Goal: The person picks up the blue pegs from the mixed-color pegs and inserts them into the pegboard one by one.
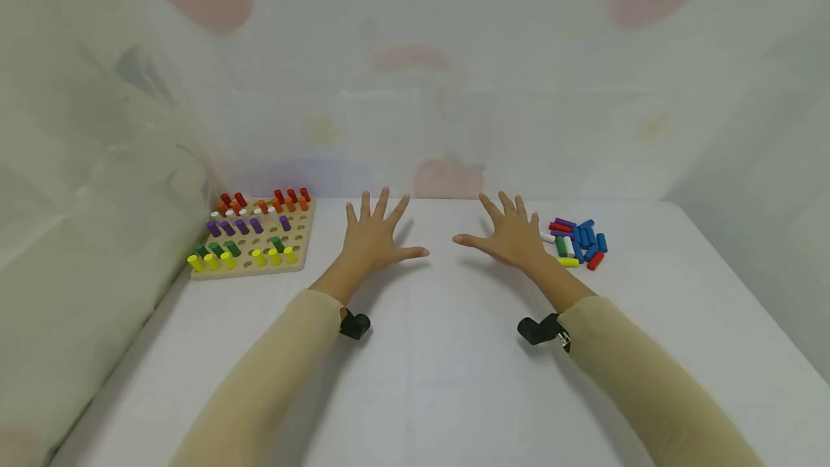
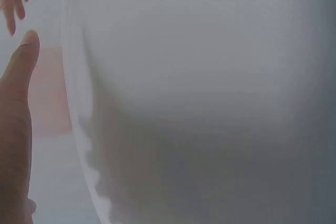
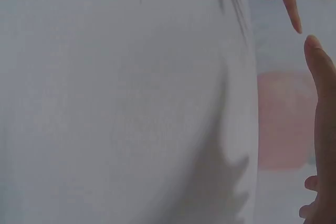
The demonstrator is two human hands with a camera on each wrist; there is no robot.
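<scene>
Left hand (image 1: 372, 236): lay palm down over the white table (image 1: 454, 380), fingers straight and spread wide, thumb pointing toward the right hand; it held nothing. Forearm in a beige sleeve (image 1: 272, 373), a small black wrist camera (image 1: 354, 324) at the cuff.
Right hand (image 1: 512, 235): mirrored the left, palm down, fingers fanned, thumb pointing inward; it held nothing. The two thumbs stood apart, with bare table between them.
Wrist views: each showed only a thumb edge (image 2: 18, 108) (image 3: 321, 103) and the tips of the other hand's fingers against the white cloth; whether the palms touched the table could not be told.
Loose pegs (image 1: 577, 242): a small heap of short coloured cylinders lying on their sides, mostly blue, with red, purple, green, white and yellow ones; just beside the right hand's little finger, on its outer side.
Peg board (image 1: 256, 236): pale wooden square with rows of round holes, at the table's far left corner, near the left hand but apart from it. Upright pegs stood in rows by colour: red and orange at the back, then white, purple, green, and yellow nearest; several holes were open.
</scene>
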